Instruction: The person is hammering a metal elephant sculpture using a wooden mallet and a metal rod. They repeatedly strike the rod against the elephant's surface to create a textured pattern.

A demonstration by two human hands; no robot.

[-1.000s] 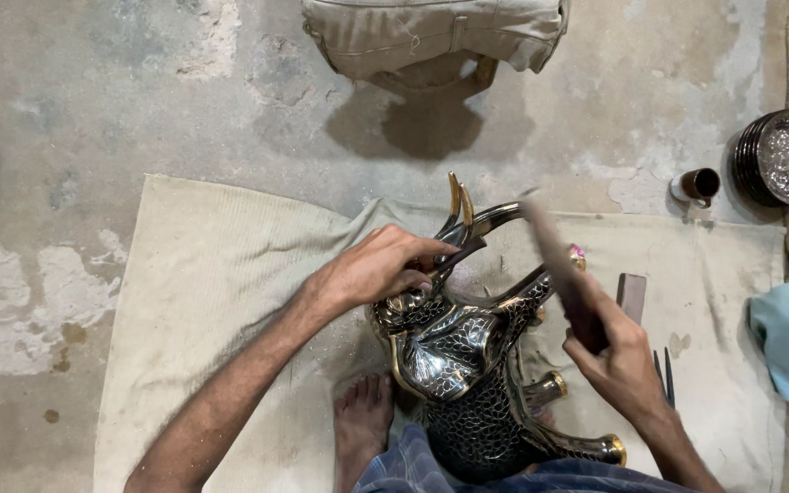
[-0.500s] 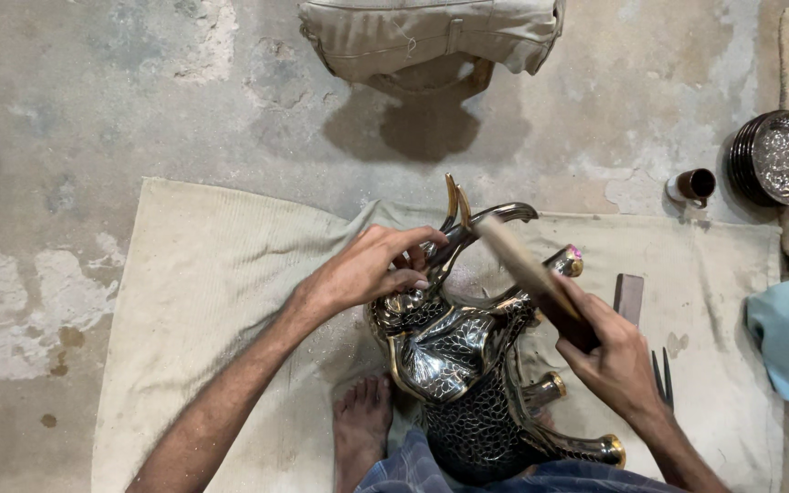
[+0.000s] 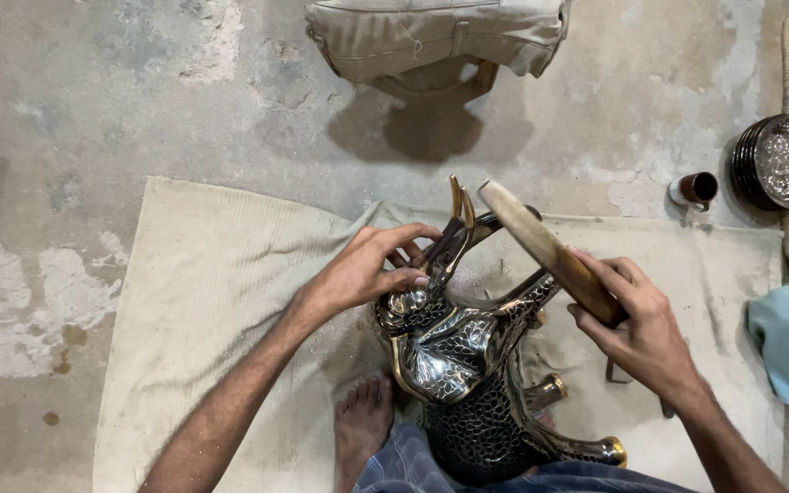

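Two hands on one ornate metal animal figure (image 3: pixel 468 365), which lies on a beige cloth (image 3: pixel 212 301) over the concrete floor, beside a bare foot (image 3: pixel 364 424). Left hand (image 3: pixel 367 269) curled on the figure's head near the curved horns (image 3: pixel 460 215), fingers pinching there. Right hand (image 3: pixel 641 329) closed around a wooden stick (image 3: pixel 541 242), angled above the figure. Stacked metal plates (image 3: pixel 778 162) and small cup (image 3: pixel 696 189) far right.
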